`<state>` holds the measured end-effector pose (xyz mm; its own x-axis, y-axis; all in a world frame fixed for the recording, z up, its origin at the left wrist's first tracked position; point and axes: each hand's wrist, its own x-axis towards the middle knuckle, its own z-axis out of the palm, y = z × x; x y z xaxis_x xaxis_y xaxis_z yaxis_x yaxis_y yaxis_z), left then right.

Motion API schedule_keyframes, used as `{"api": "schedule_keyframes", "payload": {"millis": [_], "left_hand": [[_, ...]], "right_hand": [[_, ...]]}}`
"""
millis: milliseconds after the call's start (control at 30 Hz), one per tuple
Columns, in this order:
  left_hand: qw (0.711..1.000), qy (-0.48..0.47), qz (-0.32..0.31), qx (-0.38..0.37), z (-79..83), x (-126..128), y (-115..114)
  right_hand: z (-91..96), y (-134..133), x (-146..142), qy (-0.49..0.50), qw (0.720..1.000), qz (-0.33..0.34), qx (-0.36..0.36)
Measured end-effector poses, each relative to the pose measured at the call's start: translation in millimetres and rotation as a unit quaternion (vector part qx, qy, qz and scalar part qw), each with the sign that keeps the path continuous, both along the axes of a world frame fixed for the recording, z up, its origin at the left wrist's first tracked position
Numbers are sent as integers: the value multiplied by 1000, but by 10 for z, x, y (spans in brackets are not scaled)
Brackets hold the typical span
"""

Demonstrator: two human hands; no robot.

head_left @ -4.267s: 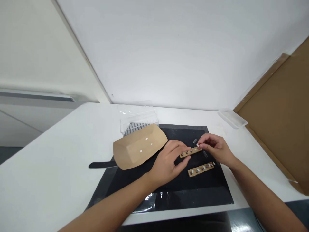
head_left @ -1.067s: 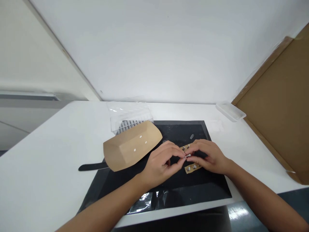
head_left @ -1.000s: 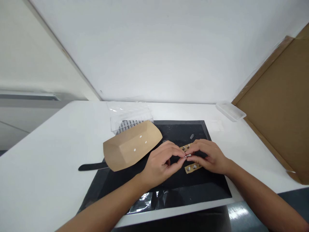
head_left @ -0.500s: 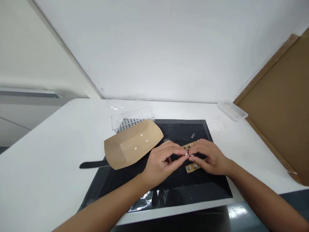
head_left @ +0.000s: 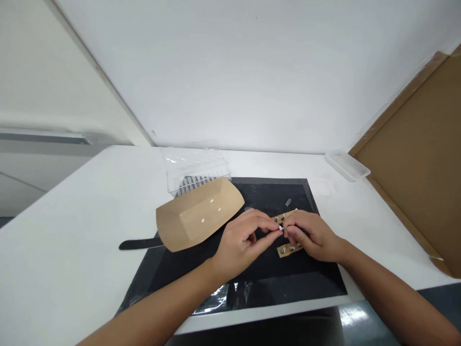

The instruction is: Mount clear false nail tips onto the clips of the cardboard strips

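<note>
Over the black mat (head_left: 252, 276), the fingertips of both my hands meet. My left hand (head_left: 245, 235) is closed, its thumb and forefinger pinching a small white piece (head_left: 281, 228). Right beside it my right hand (head_left: 311, 235) is also closed in a pinch; a thin bit shows at its fingertips, too small to name. Beneath the right hand lie two cardboard strips: the front strip (head_left: 283, 252) and the back strip (head_left: 278, 218), both carrying small shiny metal studs with white bits. My right hand covers part of them.
Left of my hands, a brown paper tray (head_left: 183, 216) holds a few white bits. A black nail file (head_left: 139, 244) sticks out from under it. Behind stands a clear plastic case (head_left: 219, 168). A clear nail tip (head_left: 288, 202), a translucent tray (head_left: 347, 166) and a large cardboard box (head_left: 418, 158) are farther right.
My right fingertips have curled in more, and the white bit that stretched between both hands now shows as a small lump at my left fingertips. The left hand has hardly moved.
</note>
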<state>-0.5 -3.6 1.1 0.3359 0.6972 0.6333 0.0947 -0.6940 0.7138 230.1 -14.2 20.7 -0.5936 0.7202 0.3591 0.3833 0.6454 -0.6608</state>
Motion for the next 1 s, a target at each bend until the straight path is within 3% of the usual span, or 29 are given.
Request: {"api": "schedule_keyframes", "payload": {"millis": [167,333,667,1000], "left_hand": [[999,2,-6,39,-30,-1,8],[997,5,-19,69,-57,-11,13],[999,8,-18,38,-53,-3,22],[999,0,-41,5,-22,5,14]], "right_hand": [[30,-24,-17,8,999,8,-32],[3,-14,-7,-4,1000,18,-17],[-76,9,31,-40,996,12,81],[-24,-13,-13,-45,997,-20,52]]}}
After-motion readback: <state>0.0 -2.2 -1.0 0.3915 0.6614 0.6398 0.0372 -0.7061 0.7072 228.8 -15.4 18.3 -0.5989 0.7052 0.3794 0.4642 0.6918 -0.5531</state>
